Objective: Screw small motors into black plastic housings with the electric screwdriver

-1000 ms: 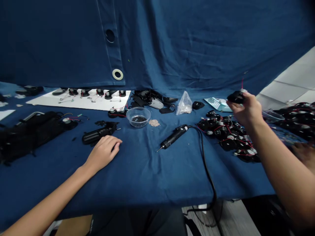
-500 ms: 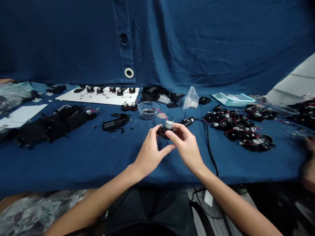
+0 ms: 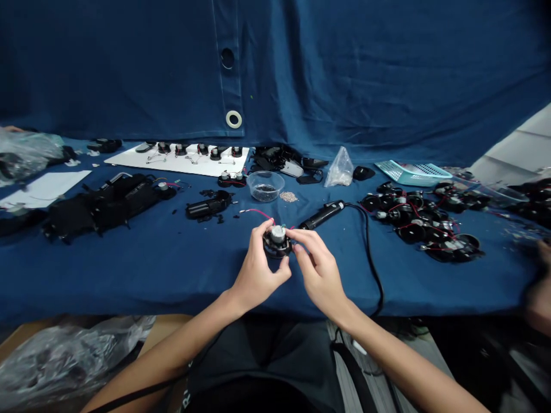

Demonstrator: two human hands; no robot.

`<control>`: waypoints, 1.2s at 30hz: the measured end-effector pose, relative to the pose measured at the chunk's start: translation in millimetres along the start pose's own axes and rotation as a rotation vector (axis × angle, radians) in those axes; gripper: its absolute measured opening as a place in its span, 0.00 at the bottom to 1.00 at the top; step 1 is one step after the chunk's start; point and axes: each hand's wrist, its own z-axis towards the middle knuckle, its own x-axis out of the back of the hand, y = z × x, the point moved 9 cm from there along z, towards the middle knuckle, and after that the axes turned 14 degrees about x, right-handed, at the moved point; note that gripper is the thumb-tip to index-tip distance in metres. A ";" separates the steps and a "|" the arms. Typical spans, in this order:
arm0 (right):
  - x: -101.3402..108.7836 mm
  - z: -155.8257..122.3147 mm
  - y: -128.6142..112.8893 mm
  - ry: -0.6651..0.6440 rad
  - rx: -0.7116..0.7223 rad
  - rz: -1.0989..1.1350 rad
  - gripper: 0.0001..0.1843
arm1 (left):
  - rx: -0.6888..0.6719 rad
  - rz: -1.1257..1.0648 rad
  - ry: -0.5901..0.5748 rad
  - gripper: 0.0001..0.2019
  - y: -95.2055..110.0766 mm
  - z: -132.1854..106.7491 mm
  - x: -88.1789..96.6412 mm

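My left hand [image 3: 258, 274] and my right hand [image 3: 318, 269] both grip a round black part [image 3: 275, 244] at the middle of the blue-covered table. A silver cylinder [image 3: 278, 233] stands on top of the part. A thin red wire [image 3: 257, 213] runs from it up and to the left. My fingers hide most of the part's rim. A black electric screwdriver [image 3: 322, 214] lies just beyond my right hand, its cord curving away to the right.
A glass bowl of dark small parts [image 3: 265, 186] and a pile of tiny silver pieces [image 3: 288, 197] sit beyond my hands. A heap of wired black round parts [image 3: 419, 225] lies to the right, and black assemblies [image 3: 103, 203] to the left. A white board [image 3: 185, 160] holds more parts. A co-worker's blurred hand [image 3: 541, 298] is at the right edge.
My hands have come together at the table's middle, the right hand carrying the black part there from the upper right. The part has turned, silver cylinder up, and the red wire now shows. The view has swung.
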 end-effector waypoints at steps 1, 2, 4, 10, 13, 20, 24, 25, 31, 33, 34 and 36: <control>-1.3 -1.7 -5.1 -0.007 0.039 -0.038 0.24 | -0.001 -0.018 -0.025 0.36 -1.8 -1.8 -3.4; -2.8 -3.2 -9.7 -0.019 0.075 -0.074 0.26 | 0.007 -0.040 -0.043 0.36 -4.2 -3.2 -6.4; -4.8 -5.4 -15.1 -0.056 0.129 -0.136 0.29 | 0.041 -0.084 -0.043 0.35 -10.7 -4.4 -8.8; 7.4 -3.5 10.2 -0.219 0.129 -0.399 0.35 | 0.146 -0.140 -0.123 0.31 -23.0 2.3 -12.2; -0.3 -9.7 38.7 -0.437 0.056 -0.356 0.25 | 0.110 -0.164 -0.235 0.31 -16.6 5.6 -17.1; 33.8 -3.6 54.1 -0.323 0.079 -0.618 0.08 | 0.101 0.063 -0.246 0.30 -28.1 19.4 -28.6; 39.7 -2.1 54.6 -0.417 0.198 -1.042 0.10 | 0.146 0.198 -0.339 0.30 -51.0 27.1 -45.2; 37.3 -4.4 59.4 -0.465 0.195 -1.079 0.11 | 0.147 0.225 -0.358 0.30 -55.7 28.0 -48.6; 28.6 -27.6 91.7 -0.705 0.017 -0.852 0.21 | 0.014 0.487 -0.358 0.33 -60.0 24.2 -48.3; 33.5 -27.8 95.9 -0.761 -0.039 -0.709 0.28 | 0.033 0.560 -0.388 0.39 -62.6 22.0 -38.4; 37.9 -23.6 97.4 -0.775 -0.066 -0.642 0.30 | 0.051 0.582 -0.414 0.41 -64.5 21.5 -31.5; 48.7 -4.9 102.8 -0.759 -0.120 -0.515 0.30 | 0.068 0.593 -0.472 0.38 -67.7 21.7 -14.8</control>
